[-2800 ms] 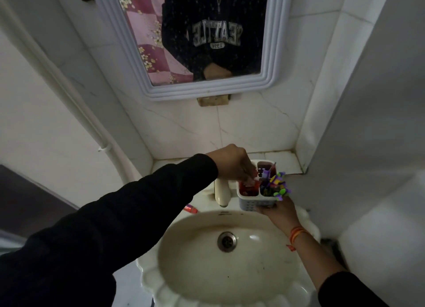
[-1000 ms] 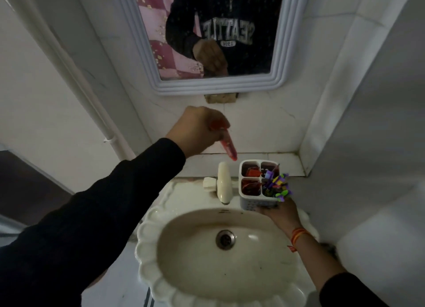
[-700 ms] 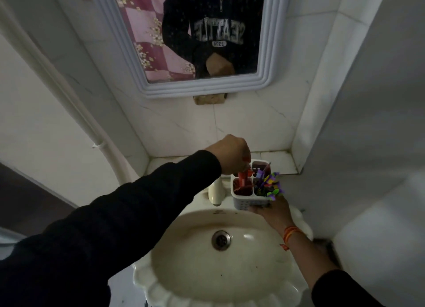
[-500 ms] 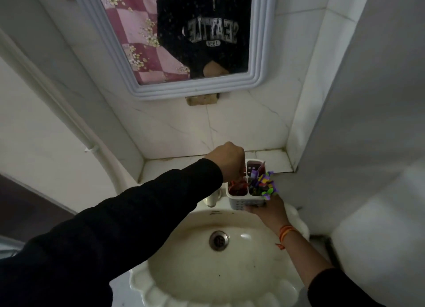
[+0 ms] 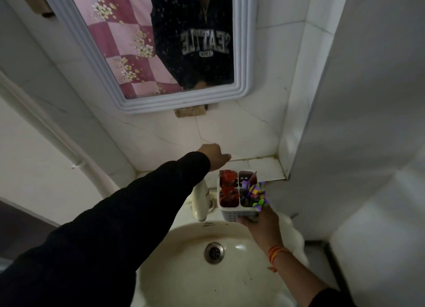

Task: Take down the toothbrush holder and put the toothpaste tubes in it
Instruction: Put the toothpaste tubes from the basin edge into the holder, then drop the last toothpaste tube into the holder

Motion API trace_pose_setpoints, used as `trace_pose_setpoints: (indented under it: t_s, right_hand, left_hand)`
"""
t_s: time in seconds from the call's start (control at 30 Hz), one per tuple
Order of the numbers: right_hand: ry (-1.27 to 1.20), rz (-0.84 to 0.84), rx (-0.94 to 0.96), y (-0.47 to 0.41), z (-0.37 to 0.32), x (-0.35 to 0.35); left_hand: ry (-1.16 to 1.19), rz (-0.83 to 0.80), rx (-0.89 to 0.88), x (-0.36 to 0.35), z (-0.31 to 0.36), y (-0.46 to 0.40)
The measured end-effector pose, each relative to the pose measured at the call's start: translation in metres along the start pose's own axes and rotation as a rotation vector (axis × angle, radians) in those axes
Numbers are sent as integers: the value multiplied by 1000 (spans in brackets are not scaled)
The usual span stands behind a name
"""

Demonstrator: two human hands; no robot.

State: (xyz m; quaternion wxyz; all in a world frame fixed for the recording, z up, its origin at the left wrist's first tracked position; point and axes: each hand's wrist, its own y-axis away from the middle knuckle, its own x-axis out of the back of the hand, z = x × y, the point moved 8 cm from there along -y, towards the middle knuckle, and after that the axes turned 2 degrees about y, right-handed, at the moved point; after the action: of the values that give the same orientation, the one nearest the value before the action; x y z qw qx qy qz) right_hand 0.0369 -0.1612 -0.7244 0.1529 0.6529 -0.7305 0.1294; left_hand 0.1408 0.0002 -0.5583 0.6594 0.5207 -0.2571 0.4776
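Note:
My right hand (image 5: 262,224) grips the white four-compartment toothbrush holder (image 5: 238,211) from below, over the back rim of the sink. Red toothpaste tubes (image 5: 227,176) stand in its two left compartments. Purple and green toothbrushes (image 5: 256,194) stick out of the front right one. My left hand (image 5: 213,156) hovers just above and behind the holder's back left corner, near the tiled ledge. Its fingers curl loosely downward with nothing visible in them; the fingertips are partly hidden behind the hand.
A cream sink (image 5: 207,260) with a metal drain (image 5: 214,252) lies below. A cream tap (image 5: 201,203) stands just left of the holder. A white tiled ledge (image 5: 262,168) runs along the back wall under a framed mirror (image 5: 165,49). A wall closes in on the right.
My left hand lowered a red toothpaste tube into the holder's left side, let it go and lifted away toward the back wall. My right hand kept hold of the holder.

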Motion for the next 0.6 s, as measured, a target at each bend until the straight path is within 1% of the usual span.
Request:
trace_pose_setpoints:
  t_s: [0.1, 0.17, 0.3, 0.4, 0.47, 0.6]
  right_hand:
    - [-20, 104, 44, 18, -1, 2]
    - [-23, 130, 56, 21, 1, 1]
    - [14, 181, 53, 14, 2, 12]
    - [43, 239, 69, -2, -2, 33]
    - [60, 245, 70, -24, -4, 47]
    - [84, 232, -17, -68, -3, 67]
  left_hand:
    - [245, -194, 159, -31, -3, -3]
    - [378, -238, 221, -45, -1, -6]
    - [668, -221, 304, -56, -3, -22]
    - [808, -128, 243, -48, 10, -30]
    - [914, -82, 211, -43, 21, -33]
    - [1123, -109, 209, -45, 46, -38]
